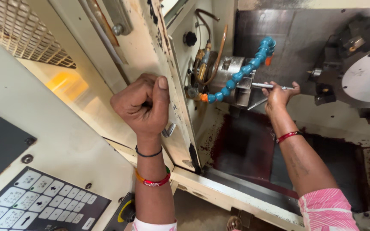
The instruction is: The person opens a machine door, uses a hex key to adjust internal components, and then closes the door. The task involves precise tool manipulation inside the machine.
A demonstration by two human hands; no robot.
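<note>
2 bare hands are at a lathe: the left hand [144, 107] is closed in a fist around the handle [169, 130] on the cream door [150, 51], near and left. the right hand [279, 95], farther right inside, pinches a thin metal rod [265, 86] just beside the chuck [232, 77], under the blue coolant hose [247, 68].

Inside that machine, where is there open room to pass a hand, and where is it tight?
Open: the dark floor pan below the chuck, left of the right hand's forearm. Tight: around the chuck, where the blue segmented coolant hose, copper tubes and turret crowd in. The left hand grips the door handle.
</note>
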